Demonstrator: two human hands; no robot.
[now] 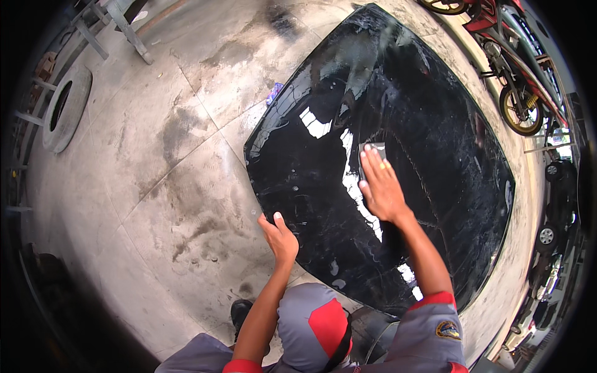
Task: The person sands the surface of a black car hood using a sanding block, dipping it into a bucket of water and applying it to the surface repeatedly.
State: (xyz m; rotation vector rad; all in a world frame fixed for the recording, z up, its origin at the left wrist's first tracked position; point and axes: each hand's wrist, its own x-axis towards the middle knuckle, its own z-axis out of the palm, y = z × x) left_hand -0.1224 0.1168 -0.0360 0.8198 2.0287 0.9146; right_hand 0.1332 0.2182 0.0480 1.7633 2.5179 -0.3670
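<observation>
At the left of the frame, one tire (pixel 67 109) stands on the concrete floor (pixel 140 186). One grey metal frame (pixel 129 32) enters at the upper left. One black shoe (pixel 240 312) shows at the lower centre-left, partly hidden by the left forearm.

The left hand (pixel 281 241), left of centre, is at the lower-left edge of one black panel (pixel 311 180). Its thumb and fingers are apart; the fingers are partly hidden, and whether they clamp the edge cannot be told. One small purple packet (pixel 273 94) lies on the floor just beside the panel's upper-left edge.

The panel extends from the centre to the upper right of the frame. Its surface is glossy, with white reflections and whitish smears. One grey cap with a red section (pixel 311 323) is at the lower centre.

One small grey sheet (pixel 380 148) lies on the panel near the frame centre. The right hand (pixel 382 189) is flat upon it, fingers extended and mostly together, covering part of the sheet. Two grey sleeves with red trim (pixel 420 339) show at the bottom.

At the upper right, two gold-rimmed motorcycle wheels (pixel 521 110) are visible. One dark vehicle (pixel 559 202) stands at the right edge, two wheels showing.
</observation>
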